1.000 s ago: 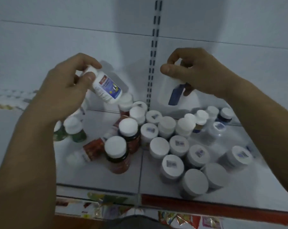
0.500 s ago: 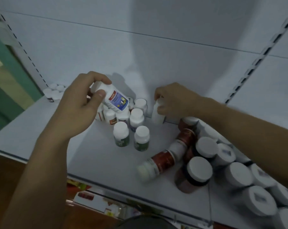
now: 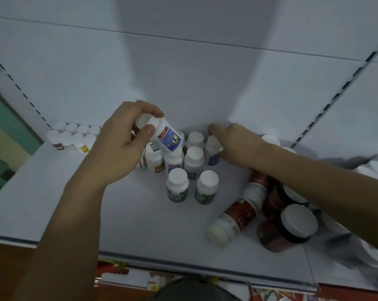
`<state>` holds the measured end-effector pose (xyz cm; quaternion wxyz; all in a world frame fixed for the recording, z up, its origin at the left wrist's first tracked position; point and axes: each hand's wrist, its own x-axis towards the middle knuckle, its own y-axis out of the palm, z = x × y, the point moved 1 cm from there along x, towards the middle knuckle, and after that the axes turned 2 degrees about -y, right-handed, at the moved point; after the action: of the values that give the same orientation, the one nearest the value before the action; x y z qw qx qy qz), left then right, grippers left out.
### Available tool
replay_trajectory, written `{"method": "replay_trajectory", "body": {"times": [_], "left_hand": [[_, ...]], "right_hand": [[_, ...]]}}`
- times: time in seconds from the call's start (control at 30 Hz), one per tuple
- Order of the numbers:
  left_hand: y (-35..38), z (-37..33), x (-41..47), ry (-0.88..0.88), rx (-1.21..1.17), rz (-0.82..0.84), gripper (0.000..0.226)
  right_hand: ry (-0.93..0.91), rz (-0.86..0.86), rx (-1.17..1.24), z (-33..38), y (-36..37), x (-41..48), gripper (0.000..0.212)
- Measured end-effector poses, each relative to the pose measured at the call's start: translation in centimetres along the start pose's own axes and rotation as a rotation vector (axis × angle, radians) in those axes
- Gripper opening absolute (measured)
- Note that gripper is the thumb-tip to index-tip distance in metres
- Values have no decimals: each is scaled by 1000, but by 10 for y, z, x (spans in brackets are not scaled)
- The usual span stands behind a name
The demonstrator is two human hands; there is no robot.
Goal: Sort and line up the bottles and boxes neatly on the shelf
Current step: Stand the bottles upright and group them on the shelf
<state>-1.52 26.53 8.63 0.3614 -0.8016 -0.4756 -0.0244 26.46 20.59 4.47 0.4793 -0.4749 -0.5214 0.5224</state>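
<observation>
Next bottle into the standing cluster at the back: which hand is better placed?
Left. The left hand grips the blue-labelled bottle, tilted above the cluster; the right hand is on a rear bottle standing there.

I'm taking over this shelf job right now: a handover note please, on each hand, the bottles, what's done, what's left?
Left hand grips a tilted blue-labelled bottle above the centre cluster. Right hand touches a white bottle at the cluster's back; grip unclear.
Done: a block of small bottles lined up at the back left of the shelf; centre cluster stands upright, two green-labelled bottles in front.
Left: place the held bottle, stand up the red-labelled bottle lying on its side, sort the dark jar and the blurred pile at right.
</observation>
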Motion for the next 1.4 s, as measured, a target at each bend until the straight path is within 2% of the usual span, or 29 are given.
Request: {"method": "replay_trajectory", "body": {"times": [0.2,0.3,0.37,0.5,0.63,0.7,0.77,0.87,0.93,1.0,1.07,1.23,1.4], "left_hand": [[6,-7,15,84,-5,88,32],[17,-17,31,109,3,163,39],[25,-25,40,140,-8,240,41],[41,-40,48,198,-67,372,41],[56,-52,49,247,-158,403,41],[56,-47,47,188,-216,388,43],[53,-36,42,134,-175,359,43],[53,-19,39,165,158,308,32],[59,-11,36,169,324,347,25],[64,-8,32,165,391,384,23],[68,-6,29,166,417,402,24],[73,1,26,142,485,445,21],[73,3,23,159,460,436,18]], "right_hand": [[4,-102,-305,3,-14,-9,52],[71,-107,-317,2,-19,-14,58],[91,-146,-158,-1,-28,-23,63],[-21,-276,463,8,-50,-48,86],[-8,-320,650,17,-49,-58,86],[24,-295,691,11,-42,-61,86],[41,-234,625,3,-35,-64,78],[-19,-138,477,-2,-23,-62,65],[-106,-123,368,-2,-15,-57,57],[-164,-120,254,2,-9,-50,43],[-138,-98,195,6,-7,-45,36],[-70,-110,204,10,-4,-34,38],[-45,-113,239,14,-3,-35,50]]}}
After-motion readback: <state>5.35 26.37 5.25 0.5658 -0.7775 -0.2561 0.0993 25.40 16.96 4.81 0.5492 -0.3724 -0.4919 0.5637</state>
